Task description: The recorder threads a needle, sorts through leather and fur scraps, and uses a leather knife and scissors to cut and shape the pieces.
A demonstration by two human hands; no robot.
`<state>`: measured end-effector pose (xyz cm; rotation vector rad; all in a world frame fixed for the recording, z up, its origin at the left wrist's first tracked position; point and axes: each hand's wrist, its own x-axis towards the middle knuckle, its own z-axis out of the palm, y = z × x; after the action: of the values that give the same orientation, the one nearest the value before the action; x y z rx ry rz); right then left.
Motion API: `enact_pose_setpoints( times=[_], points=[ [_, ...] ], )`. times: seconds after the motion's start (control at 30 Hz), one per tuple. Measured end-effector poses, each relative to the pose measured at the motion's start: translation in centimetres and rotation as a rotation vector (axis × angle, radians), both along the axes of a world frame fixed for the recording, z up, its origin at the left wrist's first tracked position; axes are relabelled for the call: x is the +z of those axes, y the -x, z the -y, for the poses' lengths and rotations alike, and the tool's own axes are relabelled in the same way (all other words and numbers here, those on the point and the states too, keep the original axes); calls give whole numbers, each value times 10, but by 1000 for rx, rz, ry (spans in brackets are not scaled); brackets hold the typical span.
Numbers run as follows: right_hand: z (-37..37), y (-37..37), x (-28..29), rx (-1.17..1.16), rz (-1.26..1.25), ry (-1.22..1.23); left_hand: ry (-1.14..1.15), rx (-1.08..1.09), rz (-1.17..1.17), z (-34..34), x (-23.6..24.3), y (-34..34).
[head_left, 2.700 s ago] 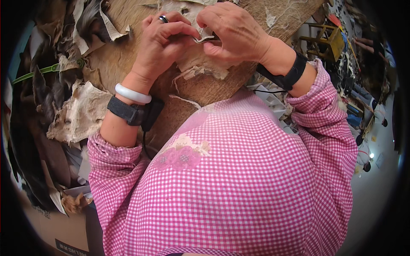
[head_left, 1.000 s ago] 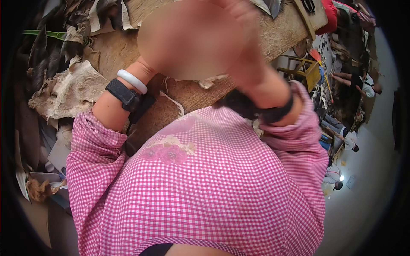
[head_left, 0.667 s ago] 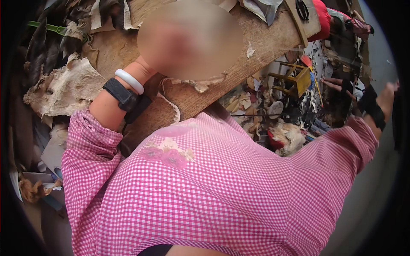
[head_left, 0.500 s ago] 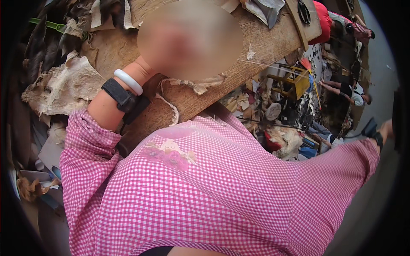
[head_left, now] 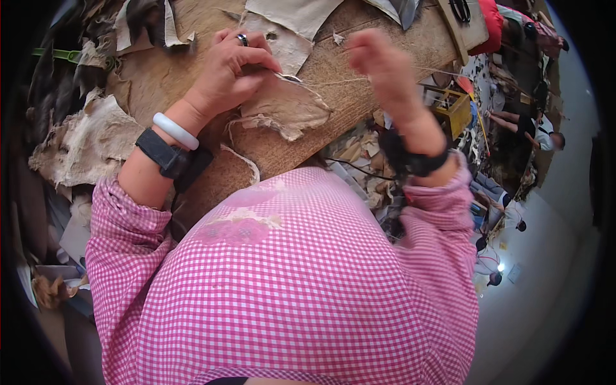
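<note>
My left hand [head_left: 232, 69], with a ring on one finger, pinches the upper edge of a ragged tan leather piece [head_left: 289, 110] that lies on a wooden board [head_left: 359, 106]. A thin pale thread [head_left: 328, 82] runs from that pinch point to the right, to my right hand [head_left: 385, 61]. That hand is raised over the board, blurred by motion, its fingers closed on the thread. Both wrists wear black bands, and a white bangle sits on the left one.
Pale hide sheets [head_left: 289, 19] lie at the board's far side, and scraps [head_left: 83, 141] are heaped to the left. Black scissors [head_left: 459, 9] rest at the top right. Beyond the board's right edge are a yellow crate [head_left: 452, 109], clutter and other people [head_left: 532, 135].
My right arm had swung far out to the right; it is now back over the board, close to the leather piece. My left hand has stayed on the piece.
</note>
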<state>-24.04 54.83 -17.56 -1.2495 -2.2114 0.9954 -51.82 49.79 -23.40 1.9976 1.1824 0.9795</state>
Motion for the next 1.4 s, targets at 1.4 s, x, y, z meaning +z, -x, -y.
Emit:
enact_pose_setpoints(
  times=[1.4],
  points=[
    [13,71,-25,318,243,-378,-5,-14,16,-1,0,2]
  ],
)
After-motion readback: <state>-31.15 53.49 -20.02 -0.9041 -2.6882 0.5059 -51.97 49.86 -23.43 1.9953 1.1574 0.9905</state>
